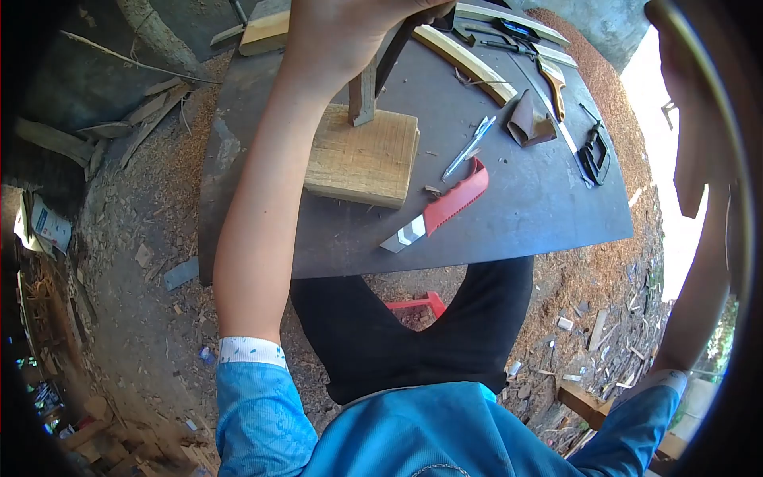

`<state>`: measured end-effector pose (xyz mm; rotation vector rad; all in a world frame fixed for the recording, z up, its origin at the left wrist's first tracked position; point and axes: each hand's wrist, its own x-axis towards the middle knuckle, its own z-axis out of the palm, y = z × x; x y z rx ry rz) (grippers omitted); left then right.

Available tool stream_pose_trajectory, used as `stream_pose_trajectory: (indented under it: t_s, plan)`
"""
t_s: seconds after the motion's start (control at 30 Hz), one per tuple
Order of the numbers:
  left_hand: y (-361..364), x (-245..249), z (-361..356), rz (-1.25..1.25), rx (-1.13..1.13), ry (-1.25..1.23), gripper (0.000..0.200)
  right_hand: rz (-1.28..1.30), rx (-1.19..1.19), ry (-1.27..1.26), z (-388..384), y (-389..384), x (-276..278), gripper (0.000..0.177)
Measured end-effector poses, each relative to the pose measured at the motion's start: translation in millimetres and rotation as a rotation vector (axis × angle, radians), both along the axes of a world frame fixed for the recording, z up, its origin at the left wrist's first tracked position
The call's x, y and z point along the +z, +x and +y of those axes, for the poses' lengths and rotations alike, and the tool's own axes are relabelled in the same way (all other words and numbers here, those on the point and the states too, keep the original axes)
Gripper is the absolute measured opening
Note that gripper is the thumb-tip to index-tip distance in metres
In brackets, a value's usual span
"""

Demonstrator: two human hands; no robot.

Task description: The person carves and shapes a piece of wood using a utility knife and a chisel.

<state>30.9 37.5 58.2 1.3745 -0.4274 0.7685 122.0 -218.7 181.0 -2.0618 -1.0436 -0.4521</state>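
My left hand (350, 32) reaches to the top of the view and is closed around the top of a narrow upright wooden piece (362, 97). That piece stands on a thick wooden block (366, 155) on the dark table (517, 215). A dark blade-like strip (397, 49) slants down from the same hand. My right forearm (699, 294) rises along the right edge. My right hand (685, 95) is backlit near a long curved wooden strip (719, 87); its grip is unclear.
On the table lie a red-handled blade (453, 199), a metal pen-like tool (470, 145), curved wooden strips (469, 60), a brown folded sheet (531, 119), a yellow-handled tool (554, 79) and black pliers (594, 153). A red stool (421, 302) stands below. Wood chips cover the ground.
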Motion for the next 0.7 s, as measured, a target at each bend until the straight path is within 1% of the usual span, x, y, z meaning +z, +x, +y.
stream_pose_trajectory:
  t_s: [0.03, 0.07, 0.1, 0.17, 0.23, 0.27, 0.33, 0.43, 0.5, 0.53, 0.6, 0.67, 0.7]
  plan:
    - [-2, 1, -1, 0.011, -0.033, -0.024, 0.046, 0.001, 0.009, 0.041, -2, -1, 4, 0.058]
    - [-3, 2, -2, 0.020, -0.002, -0.030, 0.046, 0.008, 0.017, 0.042, -1, -4, 5, 0.058]
    - [-3, 3, -2, 0.028, 0.029, -0.035, 0.046, 0.003, 0.015, -0.006, -1, -10, 1, 0.058]
    - [-1, 0, -1, 0.015, 0.081, -0.014, 0.045, -0.049, 0.016, -0.232, 1, -28, -16, 0.059]
    - [9, -7, 4, -0.035, 0.117, 0.043, 0.045, -0.072, 0.017, -0.332, 3, -40, -23, 0.060]
    - [10, -6, 3, -0.056, 0.104, 0.032, 0.045, -0.063, 0.000, -0.315, 1, -38, -18, 0.060]
    - [10, -7, 0, -0.086, 0.077, 0.005, 0.046, -0.023, -0.055, -0.178, 4, -30, -2, 0.060]
    - [10, -12, 6, -0.077, 0.017, 0.011, 0.046, -0.010, -0.022, 0.014, 6, -22, 18, 0.061]
    - [12, -13, 8, -0.082, 0.015, 0.008, 0.046, 0.010, -0.014, -0.030, 9, -29, 14, 0.062]
    - [13, -13, 8, -0.084, 0.013, 0.008, 0.046, 0.005, -0.019, -0.111, 11, -37, 4, 0.062]
    - [19, -16, 14, -0.143, 0.171, 0.140, 0.046, -0.050, 0.009, -0.321, 14, -50, -11, 0.063]
    - [18, -12, 10, -0.147, 0.184, 0.153, 0.046, -0.062, 0.000, -0.343, 15, -54, -15, 0.064]
    - [16, -13, 6, -0.120, 0.121, 0.096, 0.046, -0.046, -0.027, -0.298, 16, -51, -11, 0.064]
